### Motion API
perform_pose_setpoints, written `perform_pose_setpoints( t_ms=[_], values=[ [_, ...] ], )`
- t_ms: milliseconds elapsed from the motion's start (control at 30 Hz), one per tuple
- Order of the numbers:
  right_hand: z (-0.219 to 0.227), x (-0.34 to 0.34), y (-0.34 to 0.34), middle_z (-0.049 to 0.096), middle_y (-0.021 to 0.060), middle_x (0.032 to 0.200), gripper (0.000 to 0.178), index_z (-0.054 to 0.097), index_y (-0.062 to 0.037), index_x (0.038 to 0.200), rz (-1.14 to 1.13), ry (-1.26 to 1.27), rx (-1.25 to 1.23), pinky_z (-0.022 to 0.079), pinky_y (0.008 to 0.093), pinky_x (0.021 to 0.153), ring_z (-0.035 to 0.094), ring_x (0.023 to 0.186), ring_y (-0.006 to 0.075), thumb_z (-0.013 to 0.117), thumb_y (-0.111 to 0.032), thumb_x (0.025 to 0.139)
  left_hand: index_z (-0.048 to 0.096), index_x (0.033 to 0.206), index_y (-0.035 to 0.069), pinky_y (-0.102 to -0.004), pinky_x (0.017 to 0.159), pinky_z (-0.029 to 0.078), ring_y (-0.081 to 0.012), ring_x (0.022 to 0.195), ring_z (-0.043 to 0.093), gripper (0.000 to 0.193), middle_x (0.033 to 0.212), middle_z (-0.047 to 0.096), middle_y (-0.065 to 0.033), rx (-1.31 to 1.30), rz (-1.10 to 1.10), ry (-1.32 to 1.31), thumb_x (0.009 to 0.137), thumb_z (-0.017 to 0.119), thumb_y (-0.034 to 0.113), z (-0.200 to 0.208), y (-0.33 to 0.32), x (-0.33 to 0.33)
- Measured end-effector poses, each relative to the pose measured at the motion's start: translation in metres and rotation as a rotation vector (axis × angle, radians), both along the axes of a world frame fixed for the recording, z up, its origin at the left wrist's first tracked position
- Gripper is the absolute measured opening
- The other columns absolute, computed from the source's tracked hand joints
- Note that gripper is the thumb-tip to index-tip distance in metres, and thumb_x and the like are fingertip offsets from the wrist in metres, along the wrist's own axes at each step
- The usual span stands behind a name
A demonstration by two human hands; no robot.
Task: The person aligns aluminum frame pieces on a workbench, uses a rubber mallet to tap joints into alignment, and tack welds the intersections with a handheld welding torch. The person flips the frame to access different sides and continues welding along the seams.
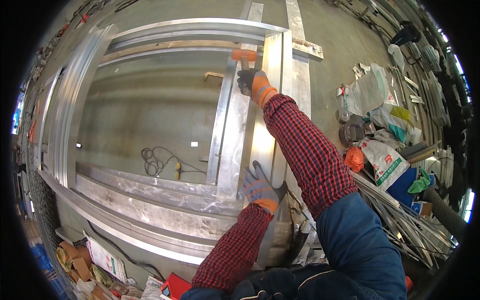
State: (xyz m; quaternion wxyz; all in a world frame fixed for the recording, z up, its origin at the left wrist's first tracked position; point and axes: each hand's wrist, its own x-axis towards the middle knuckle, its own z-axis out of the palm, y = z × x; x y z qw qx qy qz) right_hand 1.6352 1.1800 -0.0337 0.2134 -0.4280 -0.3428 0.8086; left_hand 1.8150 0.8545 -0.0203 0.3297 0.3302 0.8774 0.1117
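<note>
My right hand (256, 86), in an orange and grey work glove, is wrapped round the handle of a mallet with an orange head (244, 55). It reaches over the far right part of a large metal frame (197, 22), close to the corner where two profiles meet. My left hand (261, 188), gloved alike, lies nearer to me with its fingers stretched out on the shiny right-hand profile (272, 65). Flat silver bars (232, 135) run alongside under and beside this profile. Whether the mallet head touches the metal, I cannot tell.
Long beams (150, 197) support the frame. A coiled cable (157, 161) with a yellow piece lies on the floor inside it. To the right are plastic sacks (380, 160), an orange bag (354, 159) and stacked metal strips (400, 225). Cardboard boxes (77, 260) and a red box (175, 286) stand at lower left.
</note>
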Motion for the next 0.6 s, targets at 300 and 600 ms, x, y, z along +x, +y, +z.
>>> perform_pose_setpoints(
  t_ms=[300,600],
  values=[
    [0.04,0.038,-0.01,0.062,0.0084,0.075,0.013,0.063,-0.0005,0.104,-0.026,-0.018,0.027,0.048,0.0389,0.049,0.064,0.059,0.0228,0.072,-0.011,0.105,0.017,0.181,0.006,-0.057,0.131,0.036,-0.0521,0.158,0.038,0.131,0.176,0.028,-0.0352,-0.009,-0.014,-0.032,0.086,0.083,0.068,0.013,0.002,-0.003],
    [-0.003,0.165,-0.017,0.075,0.011,0.094,0.055,0.066,-0.0044,0.145,-0.288,-0.379,0.775,0.055,0.0365,0.063,0.067,0.076,0.0168,0.082,-0.03,0.099,0.018,0.18,0.005,-0.0571,0.129,0.039,-0.0541,0.155,0.044,0.135,0.176,0.029,-0.0372,-0.031,-0.005,-0.037,0.081,0.088,0.064,0.02,0.007,-0.008]
  ],
)
